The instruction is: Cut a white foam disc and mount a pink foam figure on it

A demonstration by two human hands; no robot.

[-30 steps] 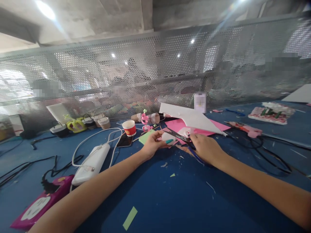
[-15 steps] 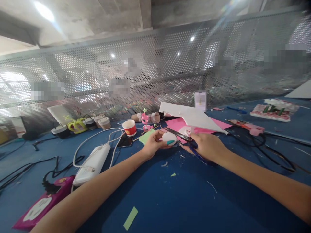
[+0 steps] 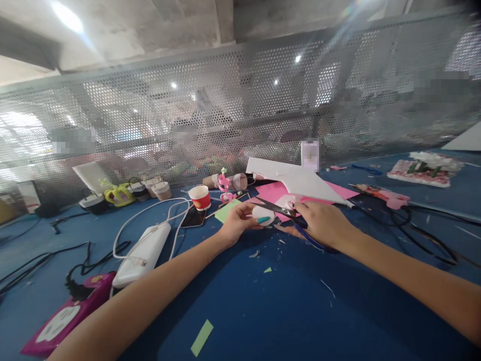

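My left hand [image 3: 238, 223] pinches a small round white disc [image 3: 261, 214], with the thumb's teal nail lying across its face. What the disc is made of I cannot tell. In my right hand [image 3: 323, 224] is a pair of scissors [image 3: 286, 211] with dark blue handles; the blades point left and lie at the disc's upper edge. Small white and green scraps [image 3: 267, 270] are scattered on the blue table [image 3: 240, 311] below the hands. Behind them lie pink paper [image 3: 272, 190] and a large white sheet [image 3: 296, 175] with a cut edge.
A red paper cup [image 3: 200, 198] stands by a phone [image 3: 193, 218] at left. Closer are a white power strip [image 3: 145, 253] with cables and a magenta pouch [image 3: 67, 318]. A pink glue gun [image 3: 387, 197] lies at right. A perforated metal screen [image 3: 225, 110] borders the back.
The scissors have shifted slightly at the disc, their blades now further over its top edge and more visibly apart. My left hand has barely moved.
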